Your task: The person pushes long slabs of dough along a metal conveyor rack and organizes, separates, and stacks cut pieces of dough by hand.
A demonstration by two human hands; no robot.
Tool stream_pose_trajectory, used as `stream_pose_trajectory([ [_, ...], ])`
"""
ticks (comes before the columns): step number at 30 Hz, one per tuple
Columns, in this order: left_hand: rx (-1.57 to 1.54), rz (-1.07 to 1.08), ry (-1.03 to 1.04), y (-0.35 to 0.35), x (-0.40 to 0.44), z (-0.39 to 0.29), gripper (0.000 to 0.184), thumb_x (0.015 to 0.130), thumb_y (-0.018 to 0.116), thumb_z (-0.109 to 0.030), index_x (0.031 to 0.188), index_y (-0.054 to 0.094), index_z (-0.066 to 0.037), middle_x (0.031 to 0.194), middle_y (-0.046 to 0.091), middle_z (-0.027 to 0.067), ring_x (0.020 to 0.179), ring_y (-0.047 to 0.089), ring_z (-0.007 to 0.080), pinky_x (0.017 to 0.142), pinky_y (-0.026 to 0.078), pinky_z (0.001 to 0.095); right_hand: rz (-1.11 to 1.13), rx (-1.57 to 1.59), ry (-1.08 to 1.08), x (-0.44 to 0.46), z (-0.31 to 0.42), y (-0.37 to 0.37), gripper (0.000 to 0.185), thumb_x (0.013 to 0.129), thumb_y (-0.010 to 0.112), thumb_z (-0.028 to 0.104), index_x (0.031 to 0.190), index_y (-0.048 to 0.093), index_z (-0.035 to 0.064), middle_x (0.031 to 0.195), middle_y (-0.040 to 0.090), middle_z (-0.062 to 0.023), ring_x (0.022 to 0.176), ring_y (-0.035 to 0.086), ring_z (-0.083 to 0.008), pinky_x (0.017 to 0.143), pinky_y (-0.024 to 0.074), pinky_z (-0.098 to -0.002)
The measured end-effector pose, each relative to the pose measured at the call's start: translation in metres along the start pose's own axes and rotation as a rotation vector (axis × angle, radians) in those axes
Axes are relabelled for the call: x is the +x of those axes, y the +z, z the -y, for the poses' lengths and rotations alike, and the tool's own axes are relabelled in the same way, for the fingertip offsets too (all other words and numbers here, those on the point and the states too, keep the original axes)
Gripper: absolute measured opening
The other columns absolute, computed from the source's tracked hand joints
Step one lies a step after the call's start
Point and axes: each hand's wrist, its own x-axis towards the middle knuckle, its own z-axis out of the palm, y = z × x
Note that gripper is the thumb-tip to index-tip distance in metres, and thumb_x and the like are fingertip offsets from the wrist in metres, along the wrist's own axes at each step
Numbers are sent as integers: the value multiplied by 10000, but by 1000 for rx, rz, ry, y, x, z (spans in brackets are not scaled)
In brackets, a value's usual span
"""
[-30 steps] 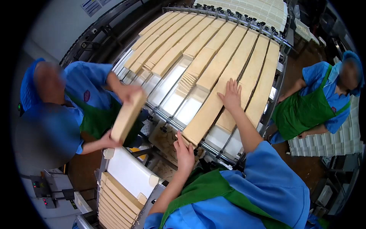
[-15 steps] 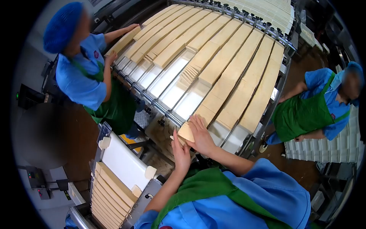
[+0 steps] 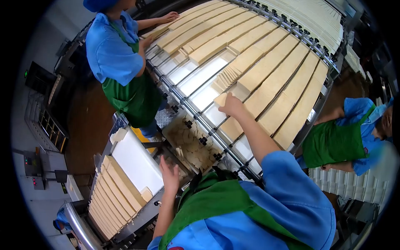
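My right hand (image 3: 232, 106) reaches over the lane table and is closed on a small pale-yellow piece (image 3: 220, 99), holding it near a leaning group of thin slices (image 3: 226, 77). My left hand (image 3: 169, 175) is low on the left, fingers spread, with nothing in it. It hovers beside a bin of broken pale scraps (image 3: 189, 137). Long pale-yellow slabs (image 3: 266, 89) lie side by side in the lanes, split by thin metal rods. A cut slab end (image 3: 230, 128) lies below my right forearm, at the lanes' near end.
At lower left, a white tray surface (image 3: 135, 160) adjoins a row of pale strips (image 3: 112, 200). A metal bar with black knobs (image 3: 183, 101) edges the lanes. One co-worker (image 3: 121, 62) handles a slab at upper left; another co-worker (image 3: 337, 137) stands at right.
My hands have parted from the near end of a slab. The right one has moved up over the lanes with the small piece; the left has dropped down and left, opened. The view has shifted.
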Motion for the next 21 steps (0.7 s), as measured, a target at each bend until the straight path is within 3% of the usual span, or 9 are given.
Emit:
stream_pose_trajectory([
  [3,-93,-17,-50,0,-16,25,725,847,596,-126,1444,191,-53,1301,377,220,1040,515,326,879,449,403,31,36,2,4,-2,-4,735,632,757,326,1148,432,-82,1025,596,-251,965,588,-374,831,497,-407],
  [8,-189,-45,-189,-7,-42,42,703,867,578,-124,1448,188,-58,1279,370,203,1042,520,284,825,477,368,-492,-173,-80,3,-20,-6,576,734,662,204,1195,448,-66,1267,431,-291,1197,423,-369,1039,312,-468],
  [9,-167,-45,-191,-8,-46,49,690,876,572,-127,1447,190,-57,1285,361,203,1048,519,278,808,486,351,-483,-180,-89,7,-25,-5,576,734,662,204,1195,448,-66,1267,431,-291,1197,423,-369,1039,312,-468],
  [11,-190,-68,-203,-8,-55,68,685,875,575,-126,1444,201,-56,1282,364,201,1056,516,277,803,489,345,-597,-363,15,20,-42,6,778,700,737,161,1331,332,-47,1385,322,-266,1307,295,-394,1059,263,-529],
  [12,-204,-88,-207,-7,-60,78,679,874,578,-125,1441,212,-56,1278,366,199,1064,513,276,799,493,340,-593,-369,12,28,-49,14,778,700,737,161,1331,332,-47,1385,322,-266,1307,295,-394,1059,263,-529],
  [14,-217,-103,-215,-8,-69,92,666,874,578,-123,1438,228,-59,1272,389,194,1046,525,266,804,492,339,-618,-492,19,44,-58,25,641,794,564,199,1334,356,-77,1415,271,-311,1334,235,-452,1088,186,-545],
  [17,-295,-118,-259,-15,-81,99,634,883,575,-121,1429,258,-65,1259,436,185,1004,550,244,813,489,334,-435,-548,25,54,-60,14,731,790,598,280,1359,321,-86,1431,255,-317,1348,195,-479,1107,152,-528],
  [19,-403,-159,-265,-23,-87,93,592,906,564,-122,1421,278,-64,1236,499,163,953,578,216,801,490,326,-473,-767,-62,71,-87,24,827,743,685,324,1357,310,-84,1407,277,-328,1339,226,-445,1102,174,-523],
  [21,-519,-238,-335,-26,-100,105,495,911,556,-112,1366,371,-46,1171,550,134,969,574,187,772,485,315,-317,-607,13,67,-76,16,779,770,643,360,1337,352,-87,1412,312,-290,1311,290,-419,1085,203,-522],
])
